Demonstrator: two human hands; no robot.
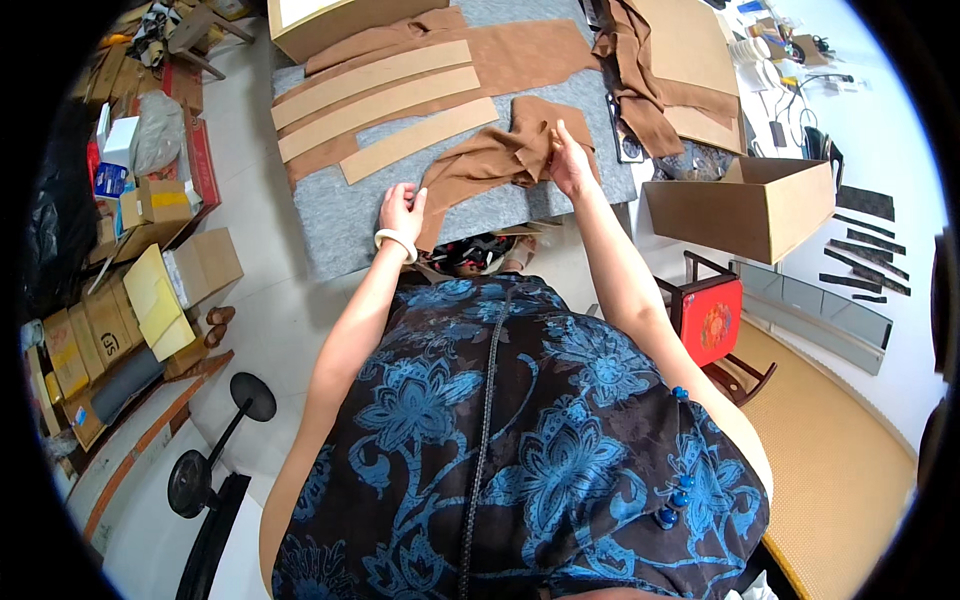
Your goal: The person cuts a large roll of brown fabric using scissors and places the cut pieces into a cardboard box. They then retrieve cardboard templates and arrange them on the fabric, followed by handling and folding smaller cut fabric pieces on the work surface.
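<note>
A crumpled piece of brown cloth [490, 155] lies across the near part of the grey felt-covered table [330, 225]. My left hand [402, 212], with a pale bangle at the wrist, closes its fingers on the cloth's left end. At the cloth's right side my right hand [570, 162] grips a fold, palm turned partly inward. Just beyond the crumpled cloth is a tan cardboard strip [420, 140]. Two more strips [380, 115] rest on a larger flat piece of brown cloth [535, 52] farther back.
A cardboard box [350, 30] stands at the table's back left. More brown cloth [635, 85] drapes over a tan board [695, 50] on the right, with a phone [627, 135] beside it. An open box [740, 205] and a red-seated chair [710, 315] are at right.
</note>
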